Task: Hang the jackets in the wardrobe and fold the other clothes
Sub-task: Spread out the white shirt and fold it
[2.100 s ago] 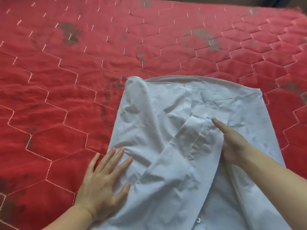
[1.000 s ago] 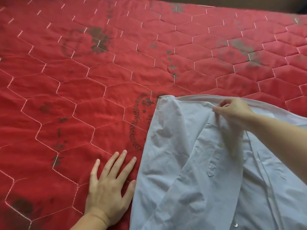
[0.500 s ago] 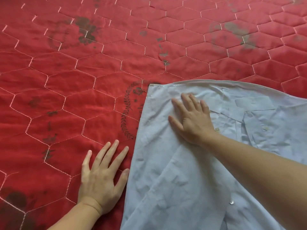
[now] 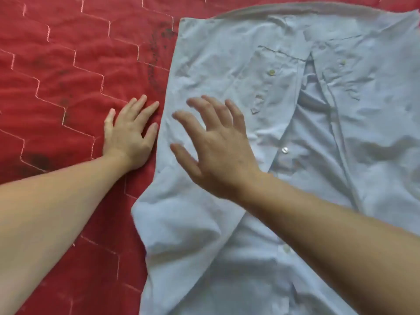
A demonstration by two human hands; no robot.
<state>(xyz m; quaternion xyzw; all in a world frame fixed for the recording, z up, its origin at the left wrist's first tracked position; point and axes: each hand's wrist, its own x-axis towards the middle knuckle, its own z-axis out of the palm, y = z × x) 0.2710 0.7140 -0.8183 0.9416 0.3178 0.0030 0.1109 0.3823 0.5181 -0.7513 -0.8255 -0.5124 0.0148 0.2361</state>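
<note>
A pale blue shirt (image 4: 284,133) lies front up on a red quilted bed (image 4: 56,76), collar toward the far edge, buttons showing down the placket. Its left side has been folded inward, giving a straight edge that runs down beside the person's left hand (image 4: 129,137).

That left hand rests flat on the quilt just beside the folded edge, fingers (image 4: 145,105) spread and palm down, holding nothing; it looks to be there as a prop for leaning over the bed, and perhaps as a stop to keep the fold line from creeping outward.

The right hand (image 4: 218,151) is over the folded panel with its fingers (image 4: 195,105) splayed wide and empty. It is blurred, and whether the palm touches the cloth cannot be told. The open, flat shape suits smoothing wrinkles rather than gripping.

The shirt is only partly folded: its right side is spread open, the cloth creased around the placket. Folding that side in looks like the likely next step.
</note>
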